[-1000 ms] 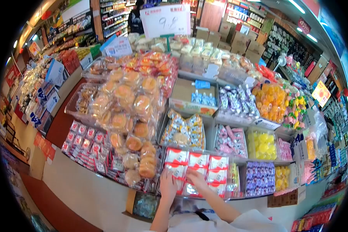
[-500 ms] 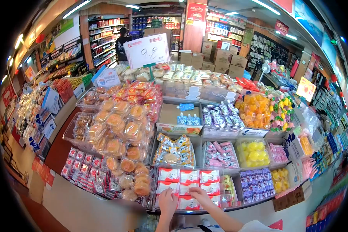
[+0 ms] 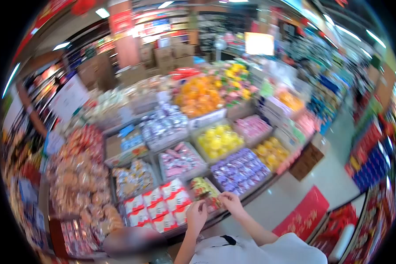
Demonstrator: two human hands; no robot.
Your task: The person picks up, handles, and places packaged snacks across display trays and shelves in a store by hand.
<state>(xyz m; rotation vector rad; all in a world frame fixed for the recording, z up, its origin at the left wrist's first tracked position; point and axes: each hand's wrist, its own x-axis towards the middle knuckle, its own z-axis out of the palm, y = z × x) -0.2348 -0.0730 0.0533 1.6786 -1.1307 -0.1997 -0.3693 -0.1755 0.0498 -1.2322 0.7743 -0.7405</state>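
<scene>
My left hand [image 3: 196, 215] has its fingers curled together at the right edge of the red-and-white packets [image 3: 155, 203]. Beside it, my right hand [image 3: 230, 203] is closed in a pinch at the front right of a narrow tray of green and red packs [image 3: 203, 190]. The hands are apart, with part of that tray between them. Motion blur hides whatever the fingertips hold. Purple packs [image 3: 240, 170] fill the compartment just beyond my right hand.
Yellow sweets [image 3: 219, 141], orange jelly cups [image 3: 199, 97] and wrapped buns [image 3: 77, 187] lie farther back and left. A red mat [image 3: 302, 213] is on the floor at right. Cardboard boxes [image 3: 165, 57] stand behind the display. A blurred dark shape [image 3: 134, 242] covers the front left.
The view has swung right. Both hands have moved right from over the red-and-white packets; my right hand is now by the narrow tray, and its fingers look more pinched.
</scene>
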